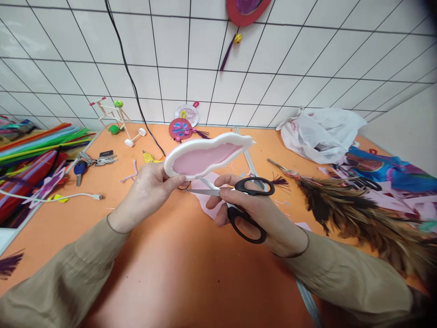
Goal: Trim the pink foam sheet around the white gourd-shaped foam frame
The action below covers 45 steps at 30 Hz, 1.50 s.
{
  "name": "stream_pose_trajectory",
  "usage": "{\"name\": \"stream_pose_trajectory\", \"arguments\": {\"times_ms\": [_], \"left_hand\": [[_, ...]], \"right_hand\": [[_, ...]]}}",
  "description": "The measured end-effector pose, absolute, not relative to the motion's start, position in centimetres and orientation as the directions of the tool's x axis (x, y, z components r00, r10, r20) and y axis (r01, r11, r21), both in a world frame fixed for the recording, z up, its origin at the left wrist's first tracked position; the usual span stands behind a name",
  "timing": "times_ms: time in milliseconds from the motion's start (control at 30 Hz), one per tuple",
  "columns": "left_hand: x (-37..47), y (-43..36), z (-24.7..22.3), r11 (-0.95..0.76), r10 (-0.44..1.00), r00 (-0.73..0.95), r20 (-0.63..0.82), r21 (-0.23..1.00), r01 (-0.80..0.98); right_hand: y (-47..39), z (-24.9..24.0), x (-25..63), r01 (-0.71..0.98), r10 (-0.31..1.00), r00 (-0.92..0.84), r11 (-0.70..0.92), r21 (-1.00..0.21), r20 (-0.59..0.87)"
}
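My left fingers (175,182) are grasping a white-rimmed pink piece (205,159) by its rounded end, the thumb pressing on the lower edge, and I am holding it up above the desk (164,273), its narrow tip pointing to the right. My right fingers (229,195) are gripping black-handled scissors (254,186) around the middle, the handle loops standing apart and the metal pointing left, just below the piece. Whether a blade is touching the rim I cannot tell.

The shape is looking well advanced to me: the thick white border appears to be running all the way around, and the pink panel is filling it from edge to edge. What remains, I judge, is at most some tidying of the edge; the far side is hidden from me, so I cannot tell whether it is finished too.

Below my hands a pink sheet (208,207) is lying on the desk, partly covered from view. Further out, to the right, a purple tassel (280,182) and a bundle of brown feathers (327,198) are lying loose, neither attached to the piece. At the back, a red disc (180,129) is resting near the wall, and a white plastic bag (321,134) is sitting to its right.
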<state>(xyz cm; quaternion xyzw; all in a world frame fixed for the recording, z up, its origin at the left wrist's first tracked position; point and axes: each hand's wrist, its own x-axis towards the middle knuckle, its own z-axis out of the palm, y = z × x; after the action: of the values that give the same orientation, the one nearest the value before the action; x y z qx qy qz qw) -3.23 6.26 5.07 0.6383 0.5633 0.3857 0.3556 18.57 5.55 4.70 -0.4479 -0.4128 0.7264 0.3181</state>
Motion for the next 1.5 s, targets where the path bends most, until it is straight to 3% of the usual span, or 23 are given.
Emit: {"name": "stream_pose_trajectory", "arguments": {"times_ms": [433,767,1000,1167,1500], "left_hand": [[-3.1,6.3,4.9,-0.055,0.998,0.042,0.042,0.923,0.381],[-4.5,7.0,6.2,-0.022,0.989,-0.145,0.040,0.992,0.123],[-4.6,7.2,5.2,-0.012,0.999,-0.044,0.013,1.000,0.010],[-4.2,6.9,5.2,-0.032,0.997,-0.064,0.035,0.998,0.055],[-3.6,6.1,5.5,-0.140,0.977,-0.098,0.187,0.922,0.362]], "right_hand": [[5.4,4.2,18.7,-0.119,0.828,-0.426,-0.450,-0.885,-0.364],[4.7,5.0,18.8,-0.103,0.861,-0.453,-0.310,-0.945,-0.233],[4.5,5.2,19.4,-0.145,0.864,-0.485,-0.236,-0.961,-0.139],[4.6,5.9,19.6,-0.085,0.896,-0.428,-0.167,-0.982,-0.116],[5.4,6.2,19.4,-0.066,0.905,-0.399,-0.186,-0.980,-0.145]]}}
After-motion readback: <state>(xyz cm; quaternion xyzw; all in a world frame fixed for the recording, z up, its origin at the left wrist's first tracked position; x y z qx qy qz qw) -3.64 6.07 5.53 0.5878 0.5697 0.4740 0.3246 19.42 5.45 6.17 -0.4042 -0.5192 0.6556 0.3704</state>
